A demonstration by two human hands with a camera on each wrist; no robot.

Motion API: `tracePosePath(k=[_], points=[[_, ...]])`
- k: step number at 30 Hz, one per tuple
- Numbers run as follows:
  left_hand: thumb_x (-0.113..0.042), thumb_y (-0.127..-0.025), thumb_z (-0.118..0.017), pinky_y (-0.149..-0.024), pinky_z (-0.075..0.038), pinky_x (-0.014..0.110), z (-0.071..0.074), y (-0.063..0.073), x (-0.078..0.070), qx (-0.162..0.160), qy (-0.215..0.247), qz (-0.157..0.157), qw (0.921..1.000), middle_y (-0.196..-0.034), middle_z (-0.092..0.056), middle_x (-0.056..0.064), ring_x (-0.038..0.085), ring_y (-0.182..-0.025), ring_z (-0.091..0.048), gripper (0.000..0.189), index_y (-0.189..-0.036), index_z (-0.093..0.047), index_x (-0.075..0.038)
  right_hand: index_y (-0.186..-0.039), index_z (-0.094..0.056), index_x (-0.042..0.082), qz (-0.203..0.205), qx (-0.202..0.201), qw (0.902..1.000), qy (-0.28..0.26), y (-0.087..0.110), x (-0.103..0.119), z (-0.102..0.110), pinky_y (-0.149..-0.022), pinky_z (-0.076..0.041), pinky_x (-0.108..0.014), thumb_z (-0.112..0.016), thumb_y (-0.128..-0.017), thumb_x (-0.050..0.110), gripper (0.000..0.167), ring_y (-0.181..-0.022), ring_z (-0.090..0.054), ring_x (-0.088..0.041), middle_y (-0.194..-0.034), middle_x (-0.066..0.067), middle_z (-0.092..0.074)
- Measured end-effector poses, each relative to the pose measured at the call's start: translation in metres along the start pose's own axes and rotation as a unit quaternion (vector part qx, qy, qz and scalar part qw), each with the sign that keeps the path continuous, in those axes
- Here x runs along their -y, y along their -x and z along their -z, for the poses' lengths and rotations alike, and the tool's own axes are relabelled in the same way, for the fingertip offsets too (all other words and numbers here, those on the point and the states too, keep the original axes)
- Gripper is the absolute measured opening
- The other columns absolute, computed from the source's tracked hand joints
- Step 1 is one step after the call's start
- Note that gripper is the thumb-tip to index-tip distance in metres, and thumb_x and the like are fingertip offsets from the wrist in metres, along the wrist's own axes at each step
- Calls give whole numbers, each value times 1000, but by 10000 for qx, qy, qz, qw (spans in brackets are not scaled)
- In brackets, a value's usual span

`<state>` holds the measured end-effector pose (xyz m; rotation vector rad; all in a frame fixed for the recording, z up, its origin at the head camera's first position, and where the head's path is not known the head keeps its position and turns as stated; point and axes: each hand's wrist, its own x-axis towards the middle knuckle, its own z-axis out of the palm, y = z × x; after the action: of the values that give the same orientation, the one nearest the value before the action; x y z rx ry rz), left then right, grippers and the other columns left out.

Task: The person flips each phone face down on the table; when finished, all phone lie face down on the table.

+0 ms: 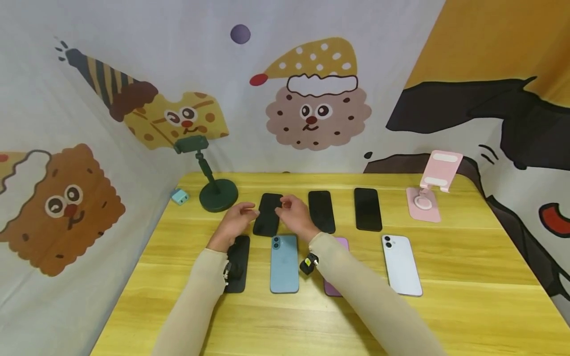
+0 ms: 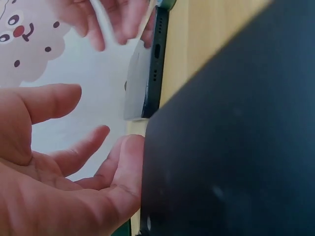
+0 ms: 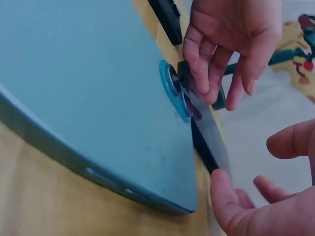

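Note:
A black phone [image 1: 268, 216] lies screen up in the back row, between my two hands. My left hand [image 1: 236, 220] is at its left side, fingers loosely bent and the thumb apart from them, holding nothing. At its right side is my right hand [image 1: 295, 213], also relaxed, with a gap between thumb and fingers in the right wrist view. Under my left wrist lies a dark phone [image 1: 241, 257], partly covered by the wrist camera. A light blue phone [image 1: 284, 269] lies back up between my forearms. My right forearm hides much of a purple phone [image 1: 330, 289].
Two more black phones [image 1: 321, 210] [image 1: 368, 209] lie to the right in the back row. A white phone [image 1: 402, 266] lies in front of them. A green phone stand [image 1: 218, 195] and light blue charger [image 1: 180, 197] stand back left, a pink phone stand [image 1: 425, 210] back right.

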<state>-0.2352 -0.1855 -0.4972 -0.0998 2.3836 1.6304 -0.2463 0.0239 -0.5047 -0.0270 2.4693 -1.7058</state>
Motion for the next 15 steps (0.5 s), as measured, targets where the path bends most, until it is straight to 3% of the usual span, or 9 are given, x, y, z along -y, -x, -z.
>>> tracePosePath(k=[4, 8, 15], points=[[-25, -108, -61, -115, -47, 58, 0, -2, -3, 189, 206, 154, 9995, -152, -54, 23, 40, -139, -55, 57, -159, -44, -3, -150, -53, 3, -332, 302, 9948, -913, 1, -4, 2, -103, -57, -47, -66, -104, 18, 50, -125, -63, -34, -143, -20, -55], [-26, -109, -59, -117, -46, 59, -1, -5, -7, 327, 389, 284, 9983, -154, -53, 22, 38, -139, -55, 59, -161, -41, -4, -157, -43, 2, -645, 642, 9767, -1945, 1, -4, 4, -106, -57, -50, -64, -104, 16, 58, -138, -57, -39, -151, -22, -47], [-25, -108, -60, -116, -47, 56, -3, -11, -11, 294, 579, 569, 9963, -155, -51, 19, 38, -140, -52, 59, -161, -42, -8, -160, -39, 2, -750, 663, 9684, -2285, 2, -8, 4, -109, -55, -50, -63, -105, 14, 61, -145, -51, -38, -163, -22, -40]])
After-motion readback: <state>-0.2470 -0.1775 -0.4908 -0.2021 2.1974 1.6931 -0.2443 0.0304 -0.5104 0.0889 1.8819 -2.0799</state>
